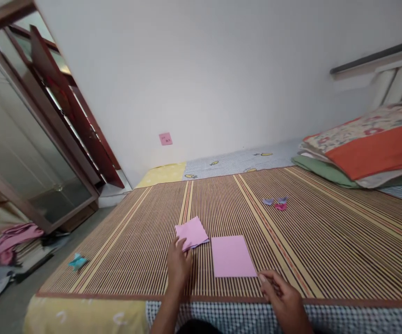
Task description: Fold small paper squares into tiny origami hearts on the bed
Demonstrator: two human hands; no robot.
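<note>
From my remote view I have both hands over a striped woven mat (138,260) laid on a bed. My left hand (180,262) sits at the near-left edge of a stack of pink square paper (192,231), fingers spread over its edge; I cannot tell whether they grip it or only rest there. The stack is turned at an angle, bluish sheet edges showing beneath. Just to its right, a single pink paper sheet (234,256) lies flat on the mat. My right hand (275,290) pinches the near-right corner of this sheet between thumb and forefinger. Beyond it, to the right, I see small purple and magenta folded-paper pieces (280,207); near the mat's left edge lies a teal folded-paper piece (78,262).
</note>
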